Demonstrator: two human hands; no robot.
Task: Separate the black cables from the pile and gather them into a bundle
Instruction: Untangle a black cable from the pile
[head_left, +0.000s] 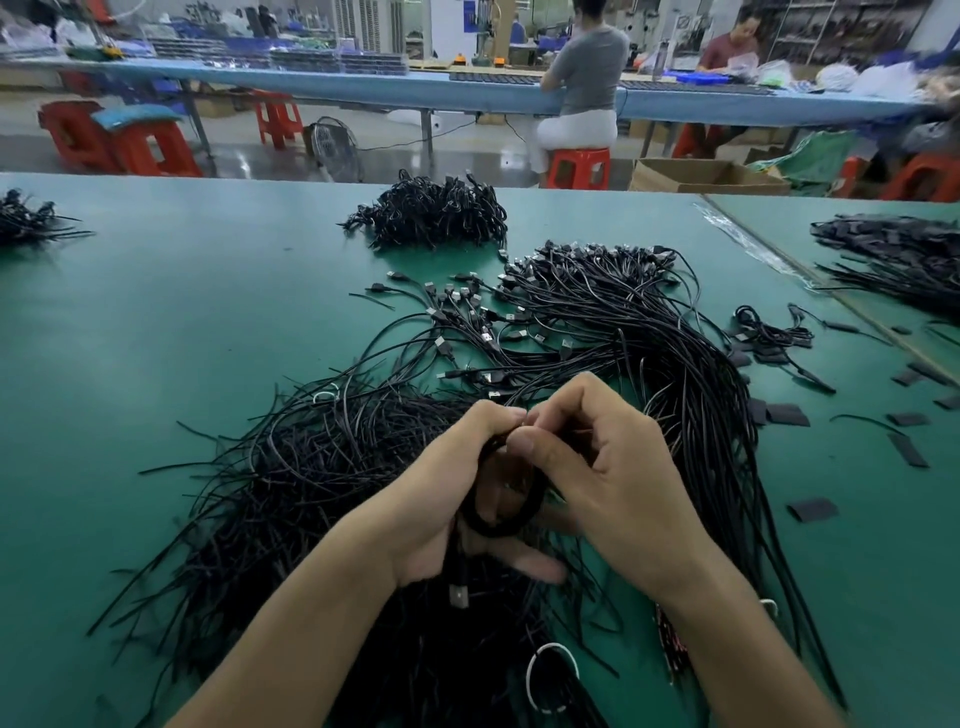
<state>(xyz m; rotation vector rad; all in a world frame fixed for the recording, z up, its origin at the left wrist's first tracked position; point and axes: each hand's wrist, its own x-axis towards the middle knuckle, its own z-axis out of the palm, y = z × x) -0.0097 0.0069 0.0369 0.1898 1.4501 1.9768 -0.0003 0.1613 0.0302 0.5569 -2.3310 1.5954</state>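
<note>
The green table (156, 322) has a big cable pile (322, 467) under both hands. The left hand (447, 499) and right hand (613, 467) pinch a cable loop (498, 525) between them, partly hiding it.

no readable text, label, brand or number anywhere in view.

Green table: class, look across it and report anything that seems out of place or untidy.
Small black strips lie scattered loose over the right side of the green table, apart from any pile. A white ring sits among the loose black cables near the bottom. Both hands hold a coiled cable.
</note>
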